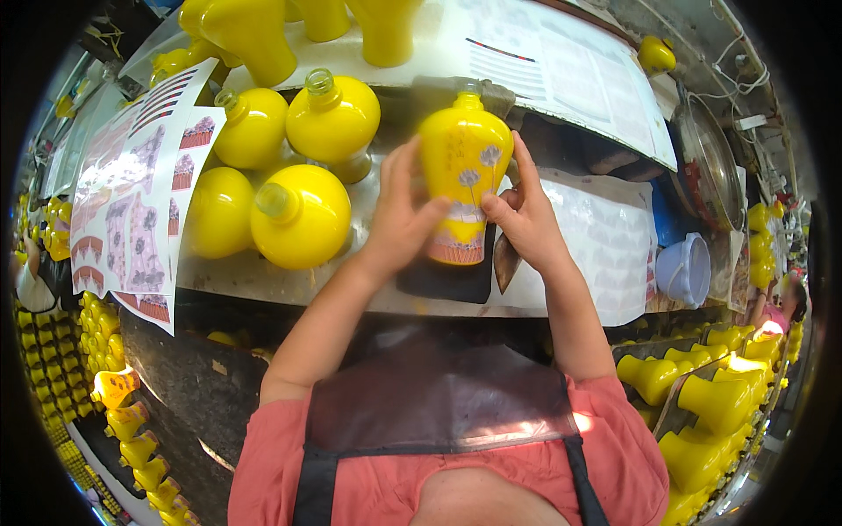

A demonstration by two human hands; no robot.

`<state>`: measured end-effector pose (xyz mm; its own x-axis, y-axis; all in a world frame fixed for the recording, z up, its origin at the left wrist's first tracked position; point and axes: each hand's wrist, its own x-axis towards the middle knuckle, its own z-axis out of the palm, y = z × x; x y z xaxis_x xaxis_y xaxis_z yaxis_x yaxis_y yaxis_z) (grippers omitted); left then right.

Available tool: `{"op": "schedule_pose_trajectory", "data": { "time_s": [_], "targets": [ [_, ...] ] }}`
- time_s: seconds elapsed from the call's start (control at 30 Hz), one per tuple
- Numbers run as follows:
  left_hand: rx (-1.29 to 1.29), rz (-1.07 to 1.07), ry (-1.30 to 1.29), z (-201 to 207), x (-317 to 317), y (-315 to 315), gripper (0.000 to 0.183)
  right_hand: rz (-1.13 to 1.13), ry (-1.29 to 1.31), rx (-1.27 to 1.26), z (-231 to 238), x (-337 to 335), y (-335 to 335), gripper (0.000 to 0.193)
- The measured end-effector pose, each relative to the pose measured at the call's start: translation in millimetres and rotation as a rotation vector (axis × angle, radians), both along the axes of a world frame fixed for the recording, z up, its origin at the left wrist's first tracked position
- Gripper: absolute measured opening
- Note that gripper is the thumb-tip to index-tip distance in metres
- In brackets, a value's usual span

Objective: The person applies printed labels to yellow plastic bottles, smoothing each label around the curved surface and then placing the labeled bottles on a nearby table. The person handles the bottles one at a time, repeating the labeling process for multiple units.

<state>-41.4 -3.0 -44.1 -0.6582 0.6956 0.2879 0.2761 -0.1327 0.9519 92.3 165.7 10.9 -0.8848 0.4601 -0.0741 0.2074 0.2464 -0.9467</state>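
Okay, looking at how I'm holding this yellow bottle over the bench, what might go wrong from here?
1. The yellow bottle is glossy and held off the bench between the left hand and right hand; a slip might drop it onto the bench edge.
2. The right thumb presses on the flower and band decals; sliding could smudge or wrinkle them.
3. Four loose yellow bottles lie close by the left forearm; a nudge might roll them.

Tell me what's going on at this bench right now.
A person holds a yellow vase upright over the bench with both hands. The left hand cups its side, while the right hand presses on a flower decal on its front. More plain yellow vases lie on the bench to the left, next to decal sheets.
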Motion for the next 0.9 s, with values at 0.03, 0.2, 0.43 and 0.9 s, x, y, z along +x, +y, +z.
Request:
{"op": "schedule_pose_trajectory", "data": {
  "time_s": [0.03, 0.2, 0.43, 0.9],
  "targets": [
    [-0.007, -0.002, 0.005, 1, -1, 0, 0.083, -0.011, -0.025, -0.007, 1, 0, 1, 0.092],
    [0.033, -0.014, -0.117, 7, 6, 3, 0.097, -0.113, 0.017, -0.057, 15, -7, 2, 0.09],
    [-0.051, 0.081, -0.022, 10, 11, 12, 0.105, -0.116, 0.027, 0.303, 42, -29, -1, 0.067],
    [-0.019, 0.116, -0.03, 11, 14, 14, 0.104, -0.14, 0.007, 0.259, 41, -36, 2, 0.056]
  ]
}}
